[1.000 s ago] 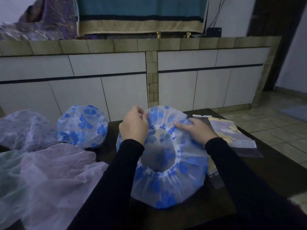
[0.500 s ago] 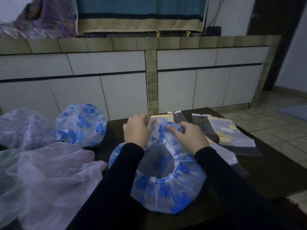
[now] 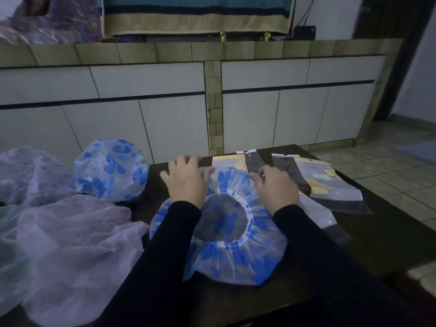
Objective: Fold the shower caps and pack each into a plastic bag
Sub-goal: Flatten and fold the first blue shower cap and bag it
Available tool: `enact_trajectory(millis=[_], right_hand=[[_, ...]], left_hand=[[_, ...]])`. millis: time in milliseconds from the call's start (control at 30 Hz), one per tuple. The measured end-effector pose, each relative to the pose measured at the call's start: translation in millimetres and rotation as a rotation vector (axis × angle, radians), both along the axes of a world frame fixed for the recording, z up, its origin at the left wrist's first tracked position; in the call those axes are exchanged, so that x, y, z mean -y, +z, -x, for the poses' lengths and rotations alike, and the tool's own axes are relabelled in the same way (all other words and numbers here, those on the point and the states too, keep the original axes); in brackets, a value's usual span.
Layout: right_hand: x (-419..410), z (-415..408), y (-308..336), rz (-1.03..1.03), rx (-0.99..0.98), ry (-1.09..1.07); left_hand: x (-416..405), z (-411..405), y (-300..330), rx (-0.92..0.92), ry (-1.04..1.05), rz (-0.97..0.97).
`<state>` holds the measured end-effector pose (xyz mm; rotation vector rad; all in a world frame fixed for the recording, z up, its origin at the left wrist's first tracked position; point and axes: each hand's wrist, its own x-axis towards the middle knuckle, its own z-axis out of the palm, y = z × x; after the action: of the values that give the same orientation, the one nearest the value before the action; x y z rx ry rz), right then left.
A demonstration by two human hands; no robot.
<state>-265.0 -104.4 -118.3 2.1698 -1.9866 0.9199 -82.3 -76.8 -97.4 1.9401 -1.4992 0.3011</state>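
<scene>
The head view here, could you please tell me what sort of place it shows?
Probably a room in a home: a tiled counter over white cabinet doors, a tiled floor, and a low dark table.

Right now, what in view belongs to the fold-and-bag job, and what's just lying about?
Job:
- blue-flowered cap flat on the table, opening up, under both hands
- left hand and right hand, fingers spread
- second blue-flowered cap, still puffed up
- pale caps heaped at the left
- plastic bags with yellow headers

Lying about:
- tiled counter
- hanging cloth
</scene>
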Motion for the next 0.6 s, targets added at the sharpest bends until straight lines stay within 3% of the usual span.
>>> enact_trajectory(millis=[67, 167, 267, 367, 600], right_hand=[[-9, -4, 10, 0.066, -0.053, 0.018], [-31, -19, 16, 0.050, -0.112, 0.195], [-46, -33, -8, -0.229, -0.282, 0.321], [-44, -24, -36, -0.473, -0.377, 0.296], [-48, -15, -35, -0.502, -0.421, 0.288]], left_hand=[[-19, 8, 10, 0.061, -0.082, 0.071], [-48, 16, 4, 0.121, -0.177, -0.035], [-59, 8, -22, 0.172, -0.139, -0.338], [-61, -4, -45, 0.129, -0.117, -0.661], [-68, -9, -47, 0.038, -0.162, -0.758]])
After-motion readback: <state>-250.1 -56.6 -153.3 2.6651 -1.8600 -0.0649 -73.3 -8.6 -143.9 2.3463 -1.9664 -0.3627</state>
